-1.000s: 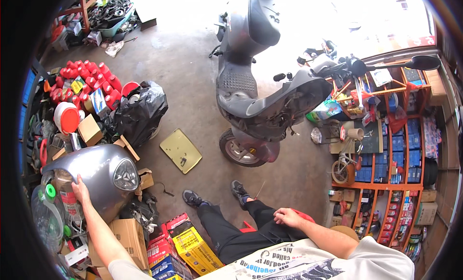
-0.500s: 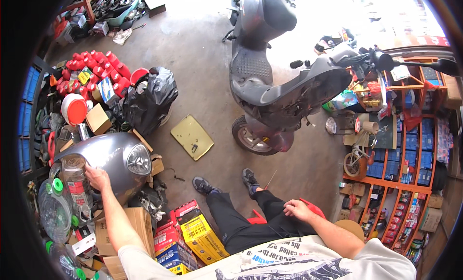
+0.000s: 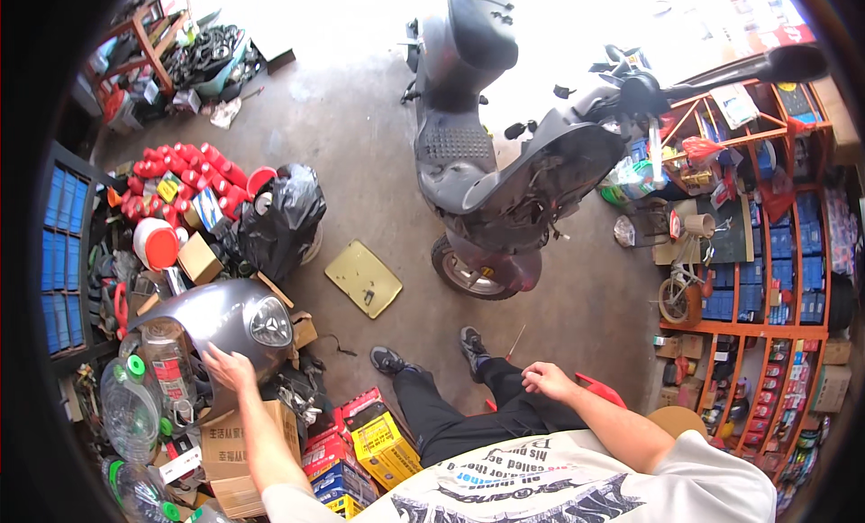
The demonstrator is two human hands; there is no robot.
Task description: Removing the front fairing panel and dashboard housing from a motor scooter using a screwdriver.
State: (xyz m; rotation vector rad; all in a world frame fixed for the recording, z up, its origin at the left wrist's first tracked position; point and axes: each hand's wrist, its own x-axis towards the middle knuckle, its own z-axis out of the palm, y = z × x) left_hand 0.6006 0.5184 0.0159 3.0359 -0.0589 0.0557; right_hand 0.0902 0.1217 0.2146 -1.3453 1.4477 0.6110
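Note:
My left hand (image 3: 231, 370) lies on the lower part of a glossy grey scooter front panel (image 3: 212, 311), fingers stretched out against its surface. A round headlight (image 3: 270, 321) is set into the panel's right end. Close to the left of this hand stands a clear plastic jar (image 3: 166, 361) with a red label. My right hand (image 3: 548, 380) hovers over my right thigh, its fingers loosely bent and apart, with nothing seen in them. Ahead of me stands a grey scooter (image 3: 505, 181), its front parts stripped and dark inner parts showing.
A yellowish tray (image 3: 364, 280) with small parts lies on the floor. Red bottles (image 3: 194, 176) and a black bag (image 3: 288, 217) are piled at left. Cardboard (image 3: 239, 446) and a yellow box (image 3: 386, 446) sit beside my legs. Orange shelving (image 3: 748, 328) lines the right. A screwdriver-like rod (image 3: 515, 341) stands near my right foot.
My left hand has shifted from the panel's edge by the jar rightward onto the panel's lower surface. The view has turned slightly. My right hand stays over the thigh.

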